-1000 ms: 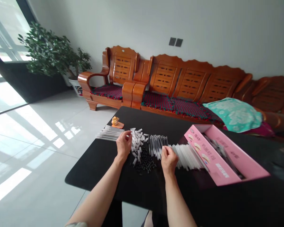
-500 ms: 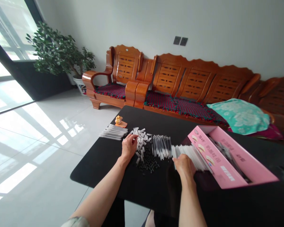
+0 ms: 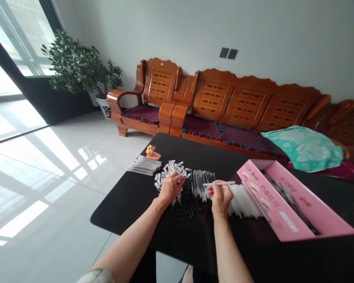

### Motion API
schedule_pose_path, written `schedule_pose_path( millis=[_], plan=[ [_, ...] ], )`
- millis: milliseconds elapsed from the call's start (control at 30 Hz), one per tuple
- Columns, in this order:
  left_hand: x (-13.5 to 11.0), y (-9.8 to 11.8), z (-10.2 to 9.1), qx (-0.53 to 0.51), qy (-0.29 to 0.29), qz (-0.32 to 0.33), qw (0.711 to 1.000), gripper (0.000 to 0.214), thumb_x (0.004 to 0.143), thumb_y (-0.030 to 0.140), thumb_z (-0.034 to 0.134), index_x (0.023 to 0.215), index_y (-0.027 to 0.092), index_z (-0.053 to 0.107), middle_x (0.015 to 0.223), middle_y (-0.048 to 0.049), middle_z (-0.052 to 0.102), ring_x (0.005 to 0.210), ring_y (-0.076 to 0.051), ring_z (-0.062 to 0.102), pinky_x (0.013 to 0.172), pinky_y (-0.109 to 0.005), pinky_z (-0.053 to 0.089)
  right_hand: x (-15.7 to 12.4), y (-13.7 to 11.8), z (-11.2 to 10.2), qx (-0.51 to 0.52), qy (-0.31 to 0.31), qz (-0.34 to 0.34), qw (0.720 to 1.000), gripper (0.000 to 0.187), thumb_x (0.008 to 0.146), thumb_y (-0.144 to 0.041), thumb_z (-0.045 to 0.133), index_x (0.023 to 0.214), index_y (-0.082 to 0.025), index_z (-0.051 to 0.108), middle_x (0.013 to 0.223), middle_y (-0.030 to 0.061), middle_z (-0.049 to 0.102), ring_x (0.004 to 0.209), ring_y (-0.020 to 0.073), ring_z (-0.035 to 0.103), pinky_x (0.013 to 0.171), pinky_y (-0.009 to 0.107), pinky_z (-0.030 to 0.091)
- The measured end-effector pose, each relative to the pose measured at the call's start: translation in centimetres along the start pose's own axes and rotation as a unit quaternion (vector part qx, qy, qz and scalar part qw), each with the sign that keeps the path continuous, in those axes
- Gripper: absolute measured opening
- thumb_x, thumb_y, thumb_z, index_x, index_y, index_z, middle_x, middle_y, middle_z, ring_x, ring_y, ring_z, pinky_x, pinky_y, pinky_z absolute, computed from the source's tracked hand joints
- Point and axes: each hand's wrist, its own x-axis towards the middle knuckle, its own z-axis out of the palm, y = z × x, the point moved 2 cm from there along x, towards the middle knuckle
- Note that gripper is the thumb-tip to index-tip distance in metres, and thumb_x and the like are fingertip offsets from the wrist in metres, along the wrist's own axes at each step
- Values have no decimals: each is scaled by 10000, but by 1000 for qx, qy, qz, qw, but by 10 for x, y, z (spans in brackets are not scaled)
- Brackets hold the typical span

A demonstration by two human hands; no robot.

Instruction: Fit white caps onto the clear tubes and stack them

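My right hand [image 3: 221,198] pinches a translucent white pen barrel [image 3: 220,183], held level above the table. Beneath and left of it lies a row of thin pen refills [image 3: 199,182]; on its right is a stack of further pale barrels [image 3: 244,200]. My left hand [image 3: 170,188] is closed, its fingertips together over the near side of a heap of small white pen caps [image 3: 169,167]; whatever is in them is too small to tell. Just below that hand's fingers, small black plugs [image 3: 188,204] are scattered. Several capped-looking white pens [image 3: 144,165] lie side by side at the left.
An orange figurine [image 3: 150,150] stands at the table's far left. To the right sits a long pink open box [image 3: 283,220] with dark contents. Behind the black table [image 3: 120,214] runs a wooden sofa [image 3: 212,94] with a turquoise cloth [image 3: 303,147].
My right hand has lifted a pen barrel off the stack and moved slightly left with it. My left hand has shifted right and nearer over the white caps.
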Motion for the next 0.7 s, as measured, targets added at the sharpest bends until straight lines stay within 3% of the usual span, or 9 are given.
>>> schedule_pose_path(
  millis=[67, 200, 467, 700],
  plan=[
    [0, 3, 4, 16, -23, 7, 1000, 150, 890, 225, 568, 903, 211, 717, 889, -20, 643, 741, -118, 576, 704, -220, 426, -6, 8, 3, -59, 46, -58, 996, 157, 762, -321, 620, 771, -166, 596, 556, -17, 615, 410, 112, 533, 463, 220, 434],
    [5, 11, 16, 65, -75, 6, 995, 117, 853, 259, 616, 844, 210, 722, 886, -32, 635, 830, -161, 590, 741, -257, 425, -11, 23, -1, -125, 66, -111, 984, 156, 790, -321, 592, 777, -166, 599, 600, 5, 635, 454, 127, 551, 505, 230, 437],
    [19, 23, 32, 173, -107, -11, 979, 220, 719, 392, 727, 788, 192, 667, 872, -58, 599, 883, -233, 567, 805, -353, 409, -12, 24, -3, -167, 55, -129, 976, 157, 803, -316, 574, 783, -165, 612, 595, 11, 612, 470, 138, 539, 520, 237, 429],
    [19, 31, 39, 216, -103, -54, 969, 165, 743, 313, 659, 837, 179, 662, 918, -92, 621, 940, -266, 569, 881, -409, 392, -12, 25, -1, -158, 42, -130, 978, 181, 808, -337, 562, 798, -162, 605, 590, 24, 617, 483, 150, 555, 511, 238, 431]
  ],
)
